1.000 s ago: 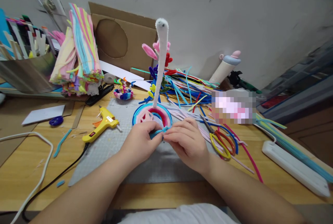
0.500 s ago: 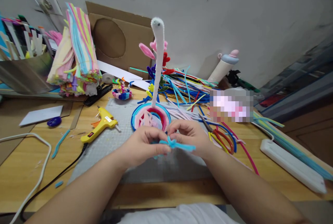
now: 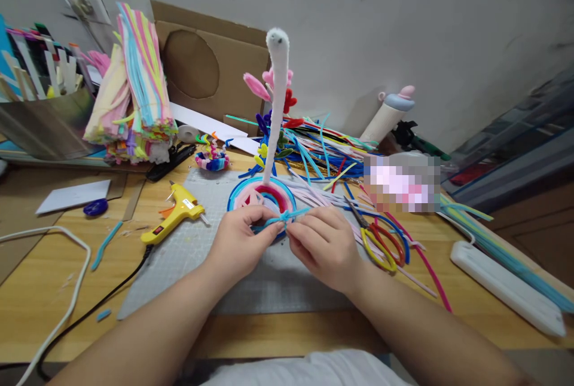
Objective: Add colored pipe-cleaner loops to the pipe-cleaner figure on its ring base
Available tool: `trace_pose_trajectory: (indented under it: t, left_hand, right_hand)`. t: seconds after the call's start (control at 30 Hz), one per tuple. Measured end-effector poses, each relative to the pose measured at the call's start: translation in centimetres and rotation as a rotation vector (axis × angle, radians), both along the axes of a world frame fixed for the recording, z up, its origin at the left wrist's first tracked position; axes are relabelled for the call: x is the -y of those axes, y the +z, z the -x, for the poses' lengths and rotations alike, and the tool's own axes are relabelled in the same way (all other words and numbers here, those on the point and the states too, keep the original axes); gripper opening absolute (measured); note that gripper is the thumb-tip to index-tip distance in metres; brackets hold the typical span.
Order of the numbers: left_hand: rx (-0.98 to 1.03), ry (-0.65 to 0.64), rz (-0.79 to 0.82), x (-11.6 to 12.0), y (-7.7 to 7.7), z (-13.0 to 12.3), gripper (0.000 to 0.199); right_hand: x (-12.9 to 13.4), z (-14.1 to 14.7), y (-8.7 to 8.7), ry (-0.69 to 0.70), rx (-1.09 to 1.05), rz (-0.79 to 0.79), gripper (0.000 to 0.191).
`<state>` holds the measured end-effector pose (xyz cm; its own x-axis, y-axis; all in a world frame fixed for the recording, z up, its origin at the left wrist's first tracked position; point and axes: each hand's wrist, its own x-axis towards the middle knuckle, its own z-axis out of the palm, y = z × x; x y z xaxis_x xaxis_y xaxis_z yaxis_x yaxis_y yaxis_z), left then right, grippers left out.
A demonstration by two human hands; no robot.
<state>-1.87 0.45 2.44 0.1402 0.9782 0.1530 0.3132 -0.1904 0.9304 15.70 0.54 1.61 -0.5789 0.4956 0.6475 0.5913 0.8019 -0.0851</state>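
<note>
A light blue pipe cleaner (image 3: 285, 216), twisted or knotted at its middle, is held between my two hands above a grey cutting mat (image 3: 179, 278). The fingers and thumb of my left hand (image 3: 244, 235) pinch its left part. My right hand (image 3: 326, 242) is closed at the knot, its fingertips on the right side. Just behind my hands lies a round coil of blue, pink and red pipe cleaners (image 3: 237, 189), partly hidden by them. From it rises a tall white fuzzy stem (image 3: 278, 93) with two dark dots at its bent top.
A yellow hot glue gun (image 3: 177, 213) lies left on the mat, its black cord running forward. Scissors (image 3: 379, 245) and loose pipe cleaners (image 3: 314, 147) lie right and behind. Bundled pipe cleaners (image 3: 143, 75), cardboard (image 3: 242, 69) and a white bottle (image 3: 385, 117) stand by the wall.
Both hands have moved slightly up and away from me with the blue pipe cleaner. My right hand has turned, its fingers now over the knot, and the pipe cleaner's free end points up and right.
</note>
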Motion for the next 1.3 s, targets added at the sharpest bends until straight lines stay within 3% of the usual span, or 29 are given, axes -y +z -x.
trace_pose_trajectory:
  t: [0.23,0.33,0.47,0.57,0.67,0.77,0.83,0.93,1.03,1.13,1.3]
  left_hand:
    - [-0.015,0.025,0.062,-0.2,-0.9,-0.3,0.014]
    - [-0.140,-0.002,-0.053,-0.4,-1.3,-0.1,0.011]
    - [-0.436,-0.148,-0.270,-0.7,-1.5,0.4,0.011]
    - [-0.589,-0.306,-0.392,-0.9,-1.4,0.7,0.012]
    - [-0.594,-0.454,-0.407,-0.8,-0.9,0.8,0.013]
    - [-0.412,-0.550,-0.304,-0.4,-0.2,0.7,0.011]
    - [-0.205,-0.556,-0.154,0.0,0.1,0.5,0.008]
    - [0.164,-0.493,0.171,0.4,0.1,0.2,0.011]
    - [0.487,-0.414,0.437,0.5,-0.4,0.0,0.018]
    - [0.710,-0.354,0.502,0.2,-0.7,-0.1,0.018]
    - [0.830,-0.325,0.537,-0.5,-0.4,0.0,0.015]
  right_hand:
    - [-0.2,0.0,0.2,0.006,0.098,0.015,0.011]
    - [-0.2,0.0,0.2,-0.011,0.146,0.024,0.011]
    - [-0.2,0.0,0.6,-0.019,0.187,0.095,0.013]
    - [-0.7,-0.3,0.9,-0.004,0.100,0.274,0.009]
    - [-1.6,-1.0,1.1,0.111,-0.021,0.617,0.006]
    - [-2.5,-1.8,1.1,0.349,-0.117,1.004,0.010]
    - [-2.7,-2.0,1.0,0.500,-0.228,1.141,0.010]
    - [-2.2,-1.5,0.7,0.573,-0.511,1.110,0.009]
    - [-1.0,-0.2,0.1,0.483,-0.764,0.962,0.004]
    - [0.2,0.9,-0.4,0.427,-0.915,0.905,0.008]
    - [0.9,1.5,-0.9,0.447,-0.873,0.936,0.008]
